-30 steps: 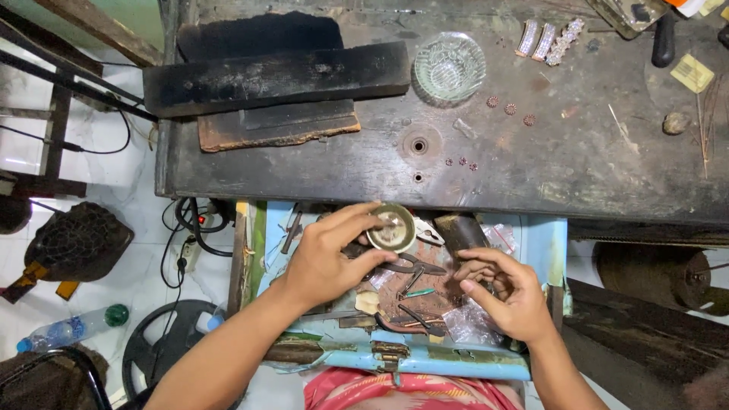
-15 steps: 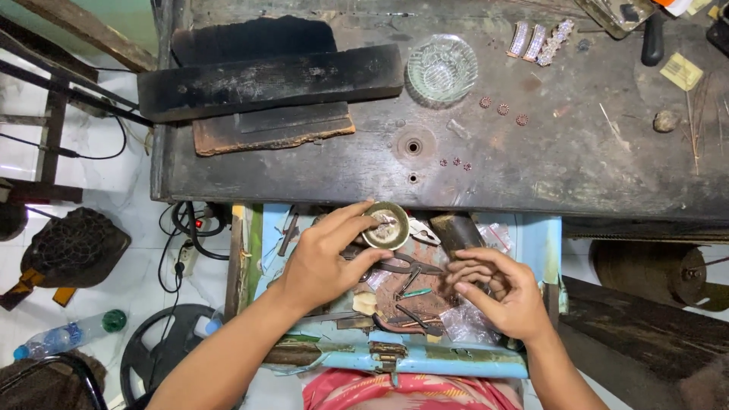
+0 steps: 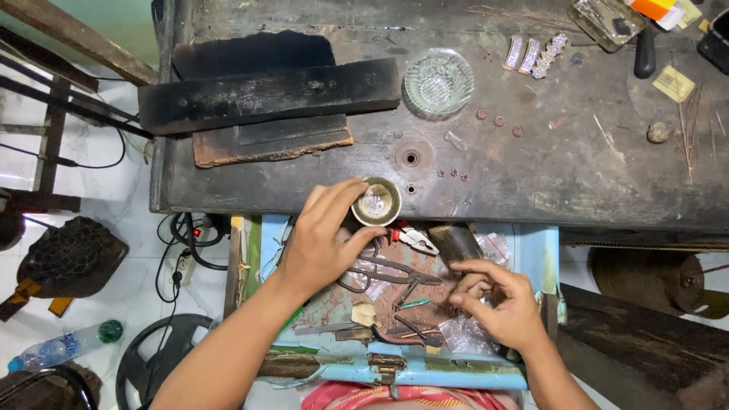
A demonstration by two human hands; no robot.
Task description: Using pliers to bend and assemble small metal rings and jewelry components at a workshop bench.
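The left hand (image 3: pixel 323 243) grips a small metal bowl (image 3: pixel 376 202) at the workbench's (image 3: pixel 531 182) front edge; the right hand (image 3: pixel 505 304) pinches something tiny over the open drawer (image 3: pixel 531 243); keep the bowl level and close beneath, I'd judge, so nothing spills.

The small metal bowl (image 3: pixel 377 202) is round and shallow, with a dull brass-coloured rim and a pale, glinting inside. It sits upright at the near edge of the dark worktop (image 3: pixel 531 175), held at the fingertips of the left hand (image 3: pixel 323 243): the fingers curve over its left rim and the thumb comes up from below. The clear plastic bag (image 3: pixel 465 331) is small and crumpled, lying in the open drawer under the right hand (image 3: pixel 501 304), just below its bent fingers, which touch or nearly touch it.
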